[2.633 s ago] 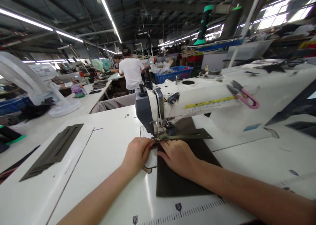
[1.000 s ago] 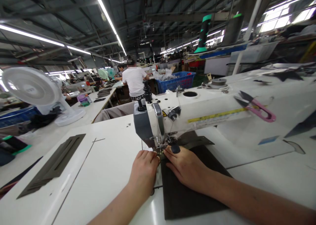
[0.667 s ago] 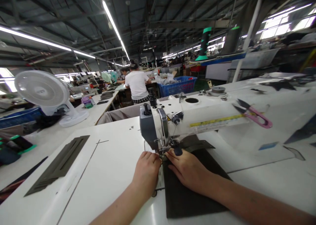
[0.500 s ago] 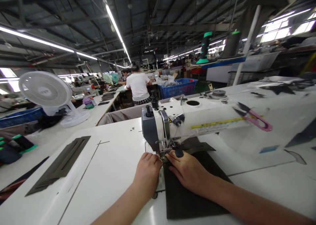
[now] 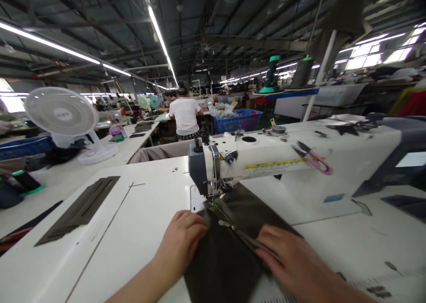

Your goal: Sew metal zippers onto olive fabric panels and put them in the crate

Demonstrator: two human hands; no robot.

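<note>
Dark olive fabric (image 5: 222,258) lies under the needle area of the white sewing machine (image 5: 266,161) and reaches toward me. At its left edge, my left hand (image 5: 181,236) is closed on the fabric, fingers pressed together just in front of the presser foot (image 5: 210,201). A narrow dark strip with a small shiny metal piece (image 5: 225,223), looking like a zipper with its pull, runs from the needle area across the fabric. My right hand (image 5: 286,254), somewhat blurred, pinches the strip's near end.
Left on the white table lies a stack of olive fabric strips (image 5: 80,210). A white fan (image 5: 63,114) stands beyond it. Pink-handled thread snips (image 5: 316,160) rest on the machine arm. Thread cones (image 5: 272,74) stand behind. A person in white (image 5: 185,116) works ahead, near a blue basket (image 5: 238,120).
Both hands have drawn back from the needle, the right one farther to the right and toward me. The fabric has shifted left, and the zipper-like strip now shows on it.
</note>
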